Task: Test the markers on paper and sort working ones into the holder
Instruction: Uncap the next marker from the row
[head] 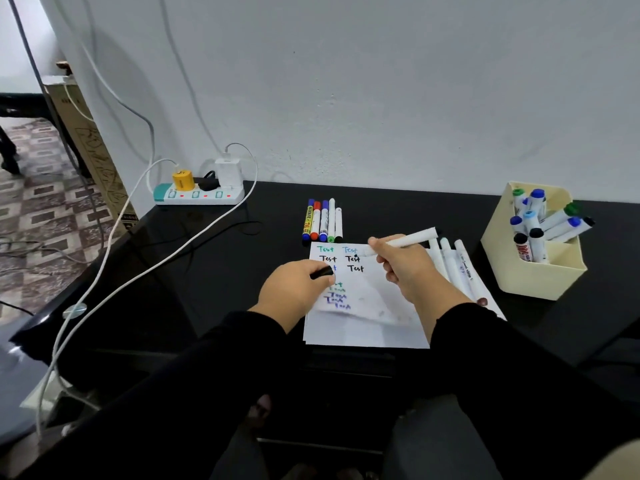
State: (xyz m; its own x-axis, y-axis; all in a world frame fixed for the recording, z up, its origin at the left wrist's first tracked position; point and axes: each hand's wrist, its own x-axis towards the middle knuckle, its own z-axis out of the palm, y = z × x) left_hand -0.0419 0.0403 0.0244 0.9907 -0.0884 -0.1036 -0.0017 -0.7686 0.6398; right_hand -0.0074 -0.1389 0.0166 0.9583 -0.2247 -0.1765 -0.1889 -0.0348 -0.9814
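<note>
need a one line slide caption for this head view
Right hand writes with a white marker on the test paper; left hand holds its black cap.

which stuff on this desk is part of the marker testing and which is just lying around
Job: marker in right hand, black cap in left hand, test paper, holder, marker row.
Just there: power strip, white cable.

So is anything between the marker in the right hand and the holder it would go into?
Nothing visible blocks it. The right hand holds the white marker above the paper; loose markers lie low beneath the path to the holder.
</note>
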